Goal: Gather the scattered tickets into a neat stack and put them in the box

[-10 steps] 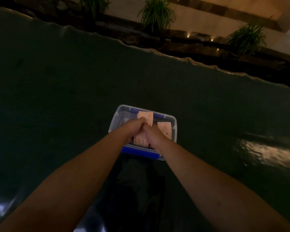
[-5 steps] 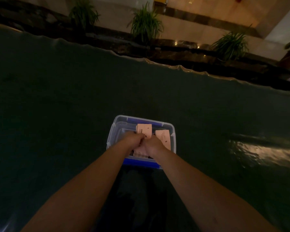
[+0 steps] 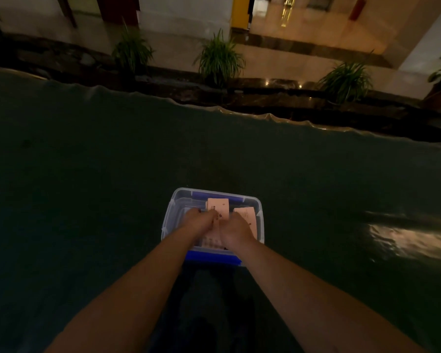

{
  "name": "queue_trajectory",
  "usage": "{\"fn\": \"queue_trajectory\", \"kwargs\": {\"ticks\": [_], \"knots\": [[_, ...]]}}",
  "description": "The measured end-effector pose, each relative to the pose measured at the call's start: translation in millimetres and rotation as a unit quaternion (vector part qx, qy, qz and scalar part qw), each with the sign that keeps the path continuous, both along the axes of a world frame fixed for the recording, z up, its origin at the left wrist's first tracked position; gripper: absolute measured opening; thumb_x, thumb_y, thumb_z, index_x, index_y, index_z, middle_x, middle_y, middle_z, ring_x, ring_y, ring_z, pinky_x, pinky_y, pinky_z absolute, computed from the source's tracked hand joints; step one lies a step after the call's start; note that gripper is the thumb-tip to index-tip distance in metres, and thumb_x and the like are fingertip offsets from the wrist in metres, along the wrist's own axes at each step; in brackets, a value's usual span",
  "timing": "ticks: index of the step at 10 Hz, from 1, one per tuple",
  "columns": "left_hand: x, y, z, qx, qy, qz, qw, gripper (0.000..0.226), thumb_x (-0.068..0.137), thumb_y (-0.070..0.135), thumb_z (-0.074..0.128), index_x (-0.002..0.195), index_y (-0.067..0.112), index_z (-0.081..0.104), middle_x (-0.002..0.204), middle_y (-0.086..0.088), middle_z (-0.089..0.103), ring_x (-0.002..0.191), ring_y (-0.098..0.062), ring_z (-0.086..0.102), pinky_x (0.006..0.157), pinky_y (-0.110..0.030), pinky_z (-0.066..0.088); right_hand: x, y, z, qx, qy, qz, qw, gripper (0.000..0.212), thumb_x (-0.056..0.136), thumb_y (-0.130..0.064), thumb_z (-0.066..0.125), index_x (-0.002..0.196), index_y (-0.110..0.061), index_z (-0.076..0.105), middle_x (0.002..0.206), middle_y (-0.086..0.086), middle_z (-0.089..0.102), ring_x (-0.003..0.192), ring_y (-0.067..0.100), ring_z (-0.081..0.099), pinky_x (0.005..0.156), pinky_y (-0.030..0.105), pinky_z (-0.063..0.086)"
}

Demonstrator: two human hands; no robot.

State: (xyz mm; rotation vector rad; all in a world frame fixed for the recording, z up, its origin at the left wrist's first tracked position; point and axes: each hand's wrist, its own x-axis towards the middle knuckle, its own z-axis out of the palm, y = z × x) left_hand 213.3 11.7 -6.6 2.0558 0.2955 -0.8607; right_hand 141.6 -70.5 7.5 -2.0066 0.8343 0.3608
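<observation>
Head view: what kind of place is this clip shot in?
Probably a dim hotel or office lobby. Beyond the dark cloth-covered table runs a ledge with potted plants, then a polished floor reflecting warm light. Both hands, left hand and right hand, are over tickets in a clear box.

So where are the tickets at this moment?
In the head view the tickets are inside the clear box, low in the middle of the dark table, partly under the left hand and right hand.
</observation>
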Motion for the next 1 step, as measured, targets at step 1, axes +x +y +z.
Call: {"fn": "queue_trajectory", "kwargs": {"ticks": [1], "knots": [[-12.4,12.7,28.6,-0.024,-0.113,-0.009,0.993,0.021,0.1,0.036,0.061,0.116,0.023,0.059,0.104,-0.002,0.066,0.087,-0.014,0.063,0.068,-0.033,0.05,-29.8,-23.7,21.2,0.046,-0.091,-0.027,0.994,0.018,0.108,-0.029,0.052,0.123,-0.025,0.061,0.122,0.001,0.071,0.106,0.013,0.069,0.095,0.04,0.059]]}}
